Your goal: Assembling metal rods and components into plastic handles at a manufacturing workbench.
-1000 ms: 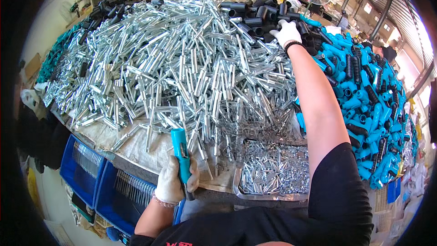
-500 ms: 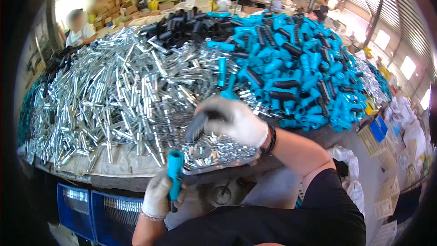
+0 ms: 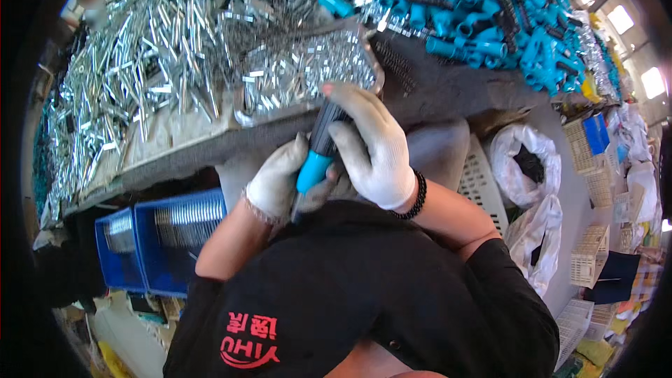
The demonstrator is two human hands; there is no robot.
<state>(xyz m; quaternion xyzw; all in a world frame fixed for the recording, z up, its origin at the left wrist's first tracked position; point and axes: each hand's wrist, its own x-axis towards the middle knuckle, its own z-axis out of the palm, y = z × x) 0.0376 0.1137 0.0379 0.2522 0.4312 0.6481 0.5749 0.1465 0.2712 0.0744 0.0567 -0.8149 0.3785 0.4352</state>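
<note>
Both white-gloved hands meet in front of my body on one teal handle (image 3: pixel 314 170) with a black ribbed sleeve (image 3: pixel 324 131) over its upper part. My left hand (image 3: pixel 274 180) is closed around the teal lower part. My right hand (image 3: pixel 376 148) wraps the black sleeve from above, its fingertips at the sleeve's upper end. A thin shaft (image 3: pixel 297 205) points down from the handle's lower end. Just beyond the hands, a tray (image 3: pixel 379 75) holds small shiny metal parts (image 3: pixel 294 66).
Heaped metal rods (image 3: pixel 164 49) cover the table's left, and teal handles (image 3: pixel 483 21) its right. Dark coil-like pieces (image 3: pixel 397 66) lie beside the tray. Blue crates (image 3: pixel 143 276) stand below left. White sacks (image 3: pixel 544 199) and beige crates (image 3: pixel 589 255) are at right.
My right hand has come down and back from over the tray with the black sleeve, which now sits on the teal handle in my left hand. The view has tilted downward.
</note>
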